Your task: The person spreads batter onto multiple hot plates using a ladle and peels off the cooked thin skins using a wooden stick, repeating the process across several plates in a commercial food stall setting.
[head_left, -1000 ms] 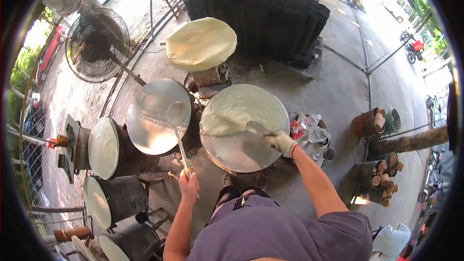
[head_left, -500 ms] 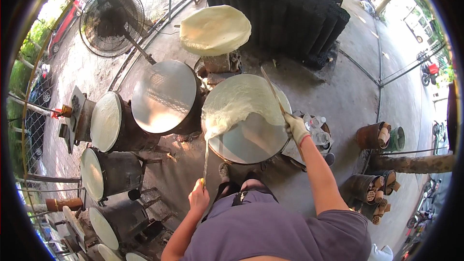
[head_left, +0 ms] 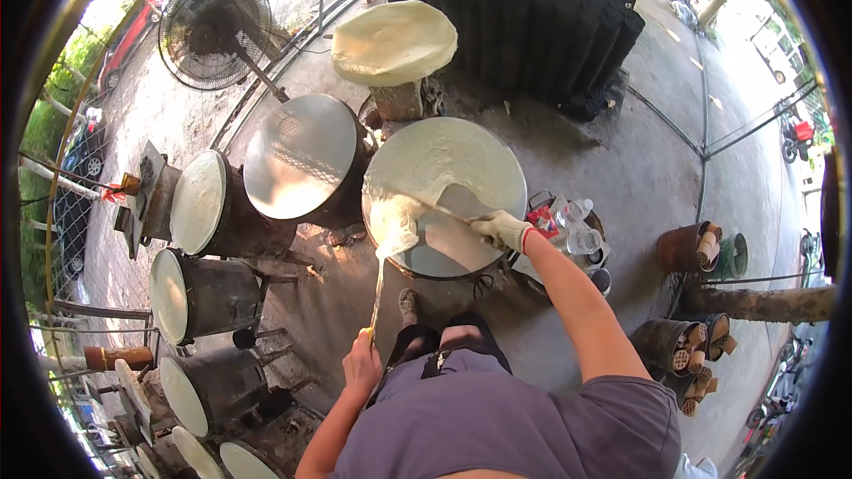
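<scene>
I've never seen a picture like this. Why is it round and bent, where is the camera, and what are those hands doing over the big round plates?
There is no machine here. A person wears a wide fisheye camera on the head, looking down, so the picture is round and straight edges curve near the rim. The purple shirt at the bottom is the person's own, and both forearms reach up from there.

The gloved right hand grips a thin pale sheet that lies partly over a big round metal plate on a drum, with one edge lifted. The bare left hand holds a long thin stick whose far end reaches the sheet's hanging edge.

Around them stand more drums with round tops, one bare and shiny. A finished pale sheet rests on a stand behind, near a floor fan. Bottles sit to the right.
</scene>
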The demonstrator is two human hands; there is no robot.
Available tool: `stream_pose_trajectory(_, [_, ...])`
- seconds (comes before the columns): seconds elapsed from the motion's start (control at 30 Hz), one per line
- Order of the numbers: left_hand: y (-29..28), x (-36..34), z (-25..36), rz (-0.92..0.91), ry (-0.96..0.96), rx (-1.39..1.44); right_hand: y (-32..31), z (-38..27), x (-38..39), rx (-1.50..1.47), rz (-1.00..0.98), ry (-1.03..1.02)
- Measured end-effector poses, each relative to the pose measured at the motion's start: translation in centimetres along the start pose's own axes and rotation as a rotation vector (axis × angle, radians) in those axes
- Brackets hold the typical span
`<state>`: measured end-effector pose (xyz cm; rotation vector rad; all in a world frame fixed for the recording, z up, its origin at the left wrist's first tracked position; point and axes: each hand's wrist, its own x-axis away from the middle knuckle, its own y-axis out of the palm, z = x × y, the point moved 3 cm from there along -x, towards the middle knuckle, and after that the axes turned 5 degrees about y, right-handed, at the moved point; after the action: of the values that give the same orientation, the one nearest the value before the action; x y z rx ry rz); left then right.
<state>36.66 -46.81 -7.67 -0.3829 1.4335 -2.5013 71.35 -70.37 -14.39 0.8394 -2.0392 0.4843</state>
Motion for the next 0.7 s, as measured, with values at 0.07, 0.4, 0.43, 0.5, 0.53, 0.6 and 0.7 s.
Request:
stream_pose_trajectory(0.07, [-0.1, 0.4, -0.2, -0.001, -0.004, 0.004, 0.1, 2.0, 0.8, 0.022, -0.065, -0.001])
stream_pose_trajectory(0.4, [-2.7, -0.5, -3.9, -0.039, 0.124, 0.023, 5.4, 10.9, 1.5, -0.244, 0.075, -0.128])
stream_pose_trajectory(0.43, [-3.0, -0.4, -4.8, -0.030, 0.171, 0.061, 6.5, 11.9, 2.2, -0.291, 0.081, -0.120])
stream_pose_trajectory(0.5, [-4.4, -0.2, -6.3, -0.009, 0.246, 0.127, 10.2, 13.0, 5.8, -0.574, 0.083, -0.082])
stream_pose_trajectory(0.53, [-5.2, -0.4, -6.9, -0.010, 0.259, 0.127, 12.7, 13.5, 8.2, -0.812, 0.081, -0.055])
stream_pose_trajectory(0.6, [-7.0, -0.7, -7.9, 0.138, 0.401, 0.303, 19.3, 13.4, 8.5, -1.021, 0.175, -0.162])
stream_pose_trajectory(0.7, [-9.5, -1.9, -9.2, 0.060, 0.361, 0.482, 29.1, 8.7, 5.7, -0.915, -0.024, -0.129])
